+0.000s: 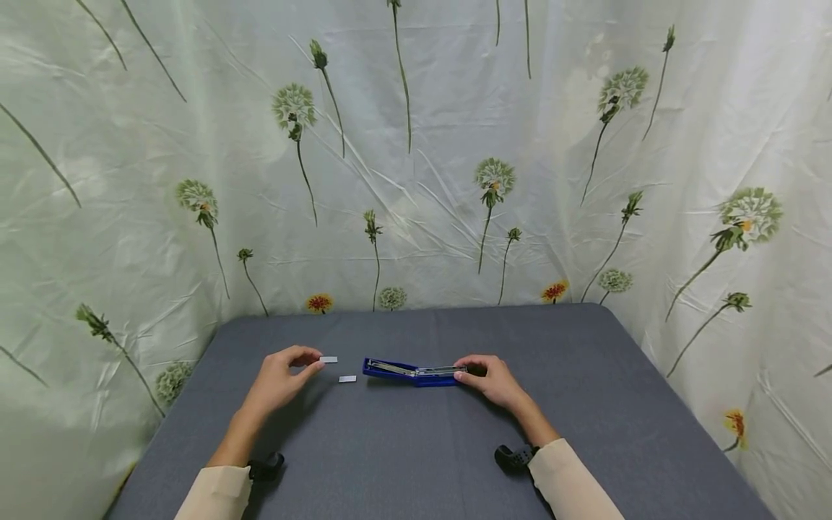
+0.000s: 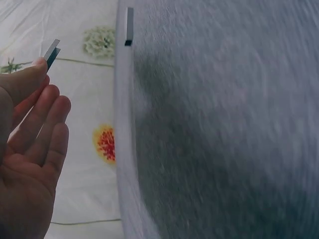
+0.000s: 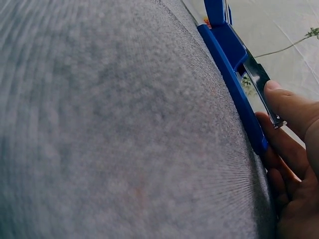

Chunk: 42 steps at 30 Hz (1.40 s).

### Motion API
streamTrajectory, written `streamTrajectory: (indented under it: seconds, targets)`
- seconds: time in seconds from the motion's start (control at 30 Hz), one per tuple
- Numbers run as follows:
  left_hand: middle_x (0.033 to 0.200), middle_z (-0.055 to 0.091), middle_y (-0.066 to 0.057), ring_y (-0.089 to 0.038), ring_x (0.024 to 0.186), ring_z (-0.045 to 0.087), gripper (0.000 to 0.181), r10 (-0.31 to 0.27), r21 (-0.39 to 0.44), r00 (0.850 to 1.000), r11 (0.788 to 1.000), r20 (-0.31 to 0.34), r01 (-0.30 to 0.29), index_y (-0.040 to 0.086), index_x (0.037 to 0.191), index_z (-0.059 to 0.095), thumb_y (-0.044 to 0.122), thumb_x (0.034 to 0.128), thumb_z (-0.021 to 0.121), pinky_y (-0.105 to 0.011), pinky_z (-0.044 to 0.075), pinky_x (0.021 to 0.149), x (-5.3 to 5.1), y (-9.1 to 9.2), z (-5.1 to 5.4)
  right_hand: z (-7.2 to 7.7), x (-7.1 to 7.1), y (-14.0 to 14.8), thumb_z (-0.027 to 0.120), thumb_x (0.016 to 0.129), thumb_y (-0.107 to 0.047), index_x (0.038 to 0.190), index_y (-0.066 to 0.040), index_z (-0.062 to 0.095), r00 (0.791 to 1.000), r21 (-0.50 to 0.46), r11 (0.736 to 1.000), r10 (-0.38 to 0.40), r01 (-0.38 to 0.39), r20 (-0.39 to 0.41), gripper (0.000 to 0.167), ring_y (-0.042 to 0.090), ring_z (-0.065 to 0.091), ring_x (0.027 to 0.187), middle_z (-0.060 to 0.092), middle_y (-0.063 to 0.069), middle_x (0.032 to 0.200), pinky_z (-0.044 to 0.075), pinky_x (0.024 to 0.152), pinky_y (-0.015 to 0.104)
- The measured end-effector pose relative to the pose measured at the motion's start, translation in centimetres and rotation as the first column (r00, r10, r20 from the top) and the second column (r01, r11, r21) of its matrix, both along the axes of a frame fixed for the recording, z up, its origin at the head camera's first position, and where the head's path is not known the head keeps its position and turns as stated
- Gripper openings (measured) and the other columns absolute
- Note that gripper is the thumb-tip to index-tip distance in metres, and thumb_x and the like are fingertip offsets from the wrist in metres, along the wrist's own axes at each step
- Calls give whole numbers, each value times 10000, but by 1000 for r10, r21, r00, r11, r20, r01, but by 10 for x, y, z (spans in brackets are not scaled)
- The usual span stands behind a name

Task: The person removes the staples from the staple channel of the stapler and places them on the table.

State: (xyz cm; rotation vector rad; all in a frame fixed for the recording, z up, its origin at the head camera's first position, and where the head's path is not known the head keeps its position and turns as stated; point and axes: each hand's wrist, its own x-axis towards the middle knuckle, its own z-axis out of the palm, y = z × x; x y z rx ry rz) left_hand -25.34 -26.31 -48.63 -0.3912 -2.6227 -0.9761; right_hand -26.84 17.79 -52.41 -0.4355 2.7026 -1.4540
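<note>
Between thumb and fingers, my left hand [image 1: 281, 381] pinches a short silvery strip of staples [image 1: 328, 360]; the left wrist view shows its channel-shaped end [image 2: 53, 56]. A second staple strip [image 1: 347, 378] lies on the table just in front, apart from the hand. To the right is a blue stapler [image 1: 437, 382], spread open with its top swung back to the left and the metal magazine exposed. My right hand [image 1: 495, 381] grips the stapler's right end, its thumb [image 3: 286, 102] on the dark metal magazine and its fingers by the blue base [image 3: 232, 82].
A grey cloth covers the table [image 1: 416, 448]. Behind its far edge hangs a pale curtain [image 1: 429, 217] printed with dandelions, which also runs along both sides. Dark cameras are strapped to the left wrist [image 1: 266, 467] and right wrist [image 1: 513, 458].
</note>
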Motion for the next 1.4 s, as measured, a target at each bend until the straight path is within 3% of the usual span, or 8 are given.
streamTrajectory:
  seconds: [0.3,0.63,1.17,1.4]
  targets:
    - [1021,775,-37,-269,964,736,188,37,-27,998,999,45,-36,140,1055,775,288,939,778,-503,581,871,2,-14,-6,1,0,1,752,951,-348,1125,-208,776,1000,-10,1000,22,-22,-9,224,114,640,941,756,-9,1112,505,833,304]
    - [1039,780,-30,-274,988,737,198,14,-68,994,998,104,-7,147,1064,783,302,941,773,-497,586,865,1,-23,-13,0,1,1,743,960,-335,1136,-198,773,999,-25,999,39,-39,-19,225,133,637,945,752,10,1131,509,821,306]
    - [950,765,28,-159,889,710,112,-40,-145,982,987,182,67,139,1010,783,224,939,771,-420,568,802,-5,-13,-12,-3,2,1,753,952,-333,1124,-199,777,1000,-20,1000,20,-21,-14,219,143,638,981,755,8,1129,508,870,334]
    - [949,753,29,-135,877,673,82,-7,-177,978,983,208,44,150,994,784,206,935,774,-437,555,819,-6,-12,-13,0,1,1,754,951,-334,1119,-203,778,1000,-19,1000,21,-21,-12,214,146,640,997,755,1,1130,507,894,364]
